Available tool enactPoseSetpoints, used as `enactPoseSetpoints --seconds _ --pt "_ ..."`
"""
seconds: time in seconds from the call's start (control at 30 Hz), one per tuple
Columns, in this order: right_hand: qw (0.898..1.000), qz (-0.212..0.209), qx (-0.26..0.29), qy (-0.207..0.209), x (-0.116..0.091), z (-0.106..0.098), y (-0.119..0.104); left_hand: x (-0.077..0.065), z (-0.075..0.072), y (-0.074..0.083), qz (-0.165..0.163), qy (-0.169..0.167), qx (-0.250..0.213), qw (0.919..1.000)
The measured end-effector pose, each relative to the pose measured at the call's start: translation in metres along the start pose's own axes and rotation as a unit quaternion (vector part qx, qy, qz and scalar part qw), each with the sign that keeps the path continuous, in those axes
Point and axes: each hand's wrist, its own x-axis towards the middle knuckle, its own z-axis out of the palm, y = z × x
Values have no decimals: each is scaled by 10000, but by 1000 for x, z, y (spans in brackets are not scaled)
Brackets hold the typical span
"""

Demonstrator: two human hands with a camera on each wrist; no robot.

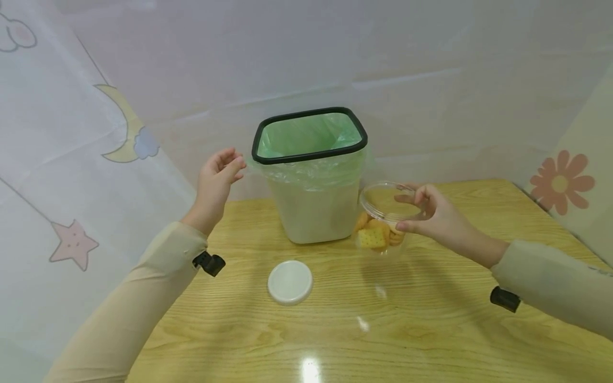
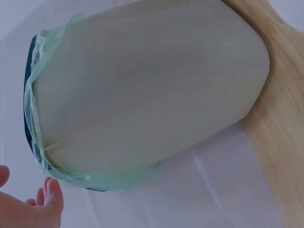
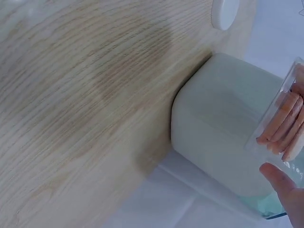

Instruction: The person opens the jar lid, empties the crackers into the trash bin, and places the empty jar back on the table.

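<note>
My right hand (image 1: 433,215) holds a clear plastic jar (image 1: 383,199) by its upper part, thumb on the near side, fingers on the far side. Its mouth is uncovered, and yellow crackers (image 1: 372,238) and other biscuits lie inside. In the right wrist view, stacked biscuits (image 3: 285,126) show through the jar's wall above my thumb (image 3: 278,180). The jar is beside the right side of a pale trash bin (image 1: 316,210). Near the bin's left rim, my left hand (image 1: 217,178) is raised with its fingers loosely bent and nothing in it.
A green plastic bag (image 1: 306,133) lines the bin, folded over outside below the black rim ring (image 1: 306,158). A round white lid (image 1: 290,282) lies on the wooden table (image 1: 268,340) in front. Behind the table hangs a pale cloth (image 1: 431,106) with printed shapes.
</note>
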Motion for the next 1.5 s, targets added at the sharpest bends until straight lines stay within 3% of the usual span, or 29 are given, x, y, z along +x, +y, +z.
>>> enactPoseSetpoints --seconds 0.17,0.33,0.43,0.53,0.7,0.9,1.07,1.23,1.5 --pt "9996 -11 271 -13 1 -8 -4 8 2 7 -131 -73 -176 9997" --pt "9985 -129 523 -1 4 -15 -7 17 -1 15 -710 -487 -406 9955" --pt "9981 -104 602 -7 5 -18 -10 24 -2 19 -1232 -804 -740 9863" --pt "9987 -46 503 0 7 -21 -14 33 -1 21 -1758 -1019 -1152 9723" --pt "9982 -95 592 53 10 -27 -20 46 2 23 -2297 -1113 -1429 9562" --pt "9983 -34 557 172 14 -35 -27 57 3 21 -2522 -984 -1655 9483" --pt "9995 112 112 276 19 -42 -32 64 5 19 -2708 -949 -1816 9406" --pt "9964 468 -661 267 22 -48 -37 72 8 15 -2933 -905 -1820 9342" --pt "9930 486 -1007 373 27 -57 -42 82 13 9 -3113 -766 -1914 9277"
